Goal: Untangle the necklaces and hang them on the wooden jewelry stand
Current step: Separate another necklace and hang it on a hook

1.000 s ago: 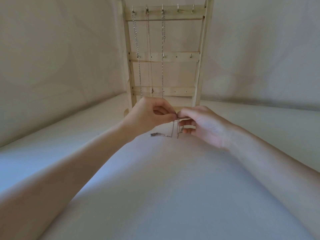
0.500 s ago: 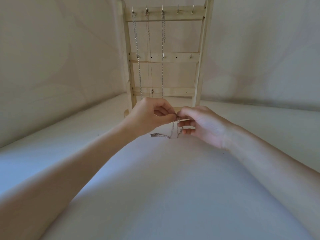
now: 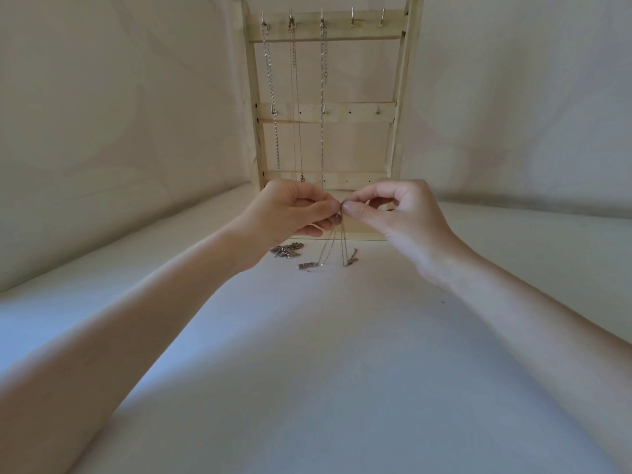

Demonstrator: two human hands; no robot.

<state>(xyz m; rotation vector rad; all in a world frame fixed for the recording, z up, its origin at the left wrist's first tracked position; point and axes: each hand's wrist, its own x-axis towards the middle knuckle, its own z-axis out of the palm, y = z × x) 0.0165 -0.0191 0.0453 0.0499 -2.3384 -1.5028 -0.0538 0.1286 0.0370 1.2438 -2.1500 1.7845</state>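
Head cam's got the wooden jewelry stand point(image 3: 326, 111) upright at the back, three chains on its top hooks. Left hand point(image 3: 290, 213) and right hand point(image 3: 396, 217) meet fingertip to fingertip below it, both pinching a thin necklace point(image 3: 333, 244) whose strands hang to the white cloth point(image 3: 325, 371), so I see pendants resting there.

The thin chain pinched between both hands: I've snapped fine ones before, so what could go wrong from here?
1. The left hand and right hand pinch the thin chain at almost one spot; pulling apart hard could tighten a knot or break a link.
2. Its strands hang close together down to the pendants on the surface, so lifting may twist them again.
3. A loose heap of chain lies beside the strands and could catch.
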